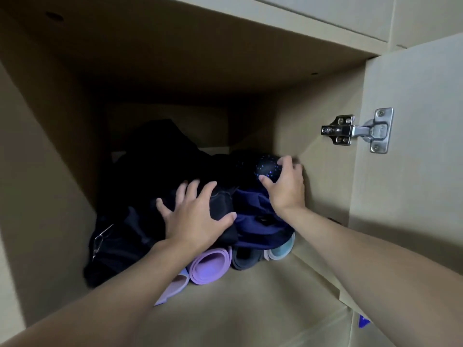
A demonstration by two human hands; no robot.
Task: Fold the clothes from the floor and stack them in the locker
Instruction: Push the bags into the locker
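No legible text; faint stamp on hinge (380, 127) unreadable.

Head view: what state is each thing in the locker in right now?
Locker: open, door swung right.
Left hand: spread flat on black clothes.
Right hand: grips speckled ball.
Black clothes: piled.
Navy garment: bunched up.
Purple mat: rolled, under the clothes.

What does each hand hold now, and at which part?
The right hand grips the speckled black ball round its right side. The left hand only presses on the dark clothes.
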